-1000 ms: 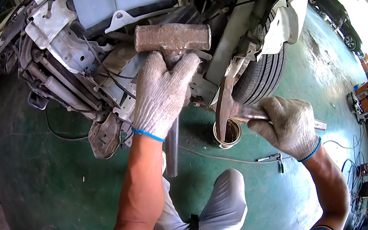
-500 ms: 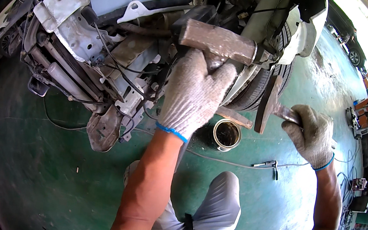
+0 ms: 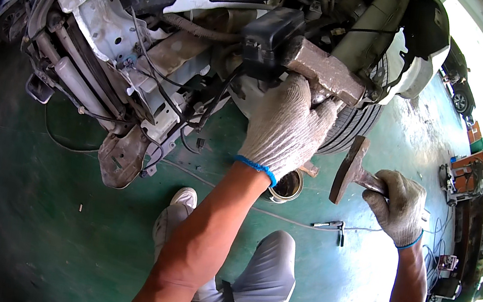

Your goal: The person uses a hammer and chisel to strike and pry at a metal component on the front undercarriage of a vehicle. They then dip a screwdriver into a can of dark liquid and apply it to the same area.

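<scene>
My left hand point(image 3: 288, 123), in a white knit glove with a blue cuff, is closed just below the head of a sledgehammer point(image 3: 321, 69). The heavy brown head slants down to the right, close to the car's bodywork beside the tyre point(image 3: 352, 128). Glove and forearm hide most of its handle. Lower and to the right, my gloved right hand point(image 3: 397, 205) grips a second hammer point(image 3: 350, 171) by its handle near the long, narrow head. That head stands clear of the car. A black box-shaped part point(image 3: 269, 40) sits left of the sledgehammer head.
The stripped car front point(image 3: 103, 39) fills the upper left, with hanging wires and a bent metal bracket point(image 3: 123, 156). An open can point(image 3: 287, 188) stands on the green floor, partly behind my wrist. A clamp-like tool point(image 3: 333, 225) lies by a grey cable. Equipment lines the right side.
The view has shifted. My left hand and the sledgehammer have moved right, toward the wheel, and its head tilts more. The right hand with its hammer sits a little lower in view.
</scene>
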`<state>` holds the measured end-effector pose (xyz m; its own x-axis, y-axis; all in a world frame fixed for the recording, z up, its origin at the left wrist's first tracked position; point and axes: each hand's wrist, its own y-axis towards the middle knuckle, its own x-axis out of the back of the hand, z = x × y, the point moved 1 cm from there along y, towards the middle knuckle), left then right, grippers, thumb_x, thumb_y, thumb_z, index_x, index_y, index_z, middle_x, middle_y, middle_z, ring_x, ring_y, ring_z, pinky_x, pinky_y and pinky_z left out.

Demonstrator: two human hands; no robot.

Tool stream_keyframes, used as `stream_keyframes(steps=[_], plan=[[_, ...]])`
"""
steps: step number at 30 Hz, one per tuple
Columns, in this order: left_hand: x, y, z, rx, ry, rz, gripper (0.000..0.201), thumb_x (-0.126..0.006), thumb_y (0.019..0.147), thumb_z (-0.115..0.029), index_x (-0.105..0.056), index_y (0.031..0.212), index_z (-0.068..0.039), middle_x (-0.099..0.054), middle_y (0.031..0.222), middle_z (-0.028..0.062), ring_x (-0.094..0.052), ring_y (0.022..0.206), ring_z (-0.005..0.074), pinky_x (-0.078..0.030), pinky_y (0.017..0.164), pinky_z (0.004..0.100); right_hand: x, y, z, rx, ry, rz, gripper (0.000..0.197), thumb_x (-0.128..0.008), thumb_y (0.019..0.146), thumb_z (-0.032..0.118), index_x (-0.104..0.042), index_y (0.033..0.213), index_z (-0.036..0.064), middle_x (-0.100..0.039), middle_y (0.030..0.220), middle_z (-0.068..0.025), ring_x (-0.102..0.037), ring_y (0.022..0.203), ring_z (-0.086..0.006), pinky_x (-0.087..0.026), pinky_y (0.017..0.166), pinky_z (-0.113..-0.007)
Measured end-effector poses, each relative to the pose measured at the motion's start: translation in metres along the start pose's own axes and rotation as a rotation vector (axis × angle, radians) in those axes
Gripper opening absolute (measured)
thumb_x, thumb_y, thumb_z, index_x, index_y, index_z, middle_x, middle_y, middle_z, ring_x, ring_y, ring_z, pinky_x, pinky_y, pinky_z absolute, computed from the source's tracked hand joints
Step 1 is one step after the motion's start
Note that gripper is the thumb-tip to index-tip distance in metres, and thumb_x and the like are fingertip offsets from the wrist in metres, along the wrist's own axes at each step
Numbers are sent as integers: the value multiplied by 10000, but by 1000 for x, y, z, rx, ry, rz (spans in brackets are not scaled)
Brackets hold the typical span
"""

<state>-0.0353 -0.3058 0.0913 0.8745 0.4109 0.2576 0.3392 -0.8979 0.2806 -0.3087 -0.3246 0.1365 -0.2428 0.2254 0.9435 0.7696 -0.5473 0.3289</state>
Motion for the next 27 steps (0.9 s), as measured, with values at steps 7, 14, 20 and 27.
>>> stream_keyframes(steps=[7,14,20,27], plan=[[-3,2,7,-76,6,-64,351,-748,884,-297,-636,921,34,-714,882,261,-695,870,457,-563,761,508,8,20,2,91,-57,-10,390,-832,787,361,-641,971,76,-638,725,-86,-642,601,-302,-496,572,-404],[-3,1,10,-132,23,-99,357,-751,882,-298,-652,998,25,-720,927,262,-692,900,459,-557,774,510,17,38,2,117,-119,-5,398,-815,803,387,-641,977,74,-638,756,-88,-648,629,-306,-504,601,-408],[9,1,-6,31,32,38,407,-721,876,-279,-648,1037,88,-725,968,228,-721,917,355,-541,829,419,27,49,2,237,-155,11,405,-791,811,427,-641,951,78,-639,757,-82,-650,625,-290,-492,571,-405],[0,5,3,-19,24,9,354,-720,881,-244,-662,1011,79,-675,784,154,-620,693,190,-537,698,383,34,52,-20,136,-112,13,406,-740,869,472,-632,911,83,-624,753,-111,-651,654,-341,-518,614,-422]])
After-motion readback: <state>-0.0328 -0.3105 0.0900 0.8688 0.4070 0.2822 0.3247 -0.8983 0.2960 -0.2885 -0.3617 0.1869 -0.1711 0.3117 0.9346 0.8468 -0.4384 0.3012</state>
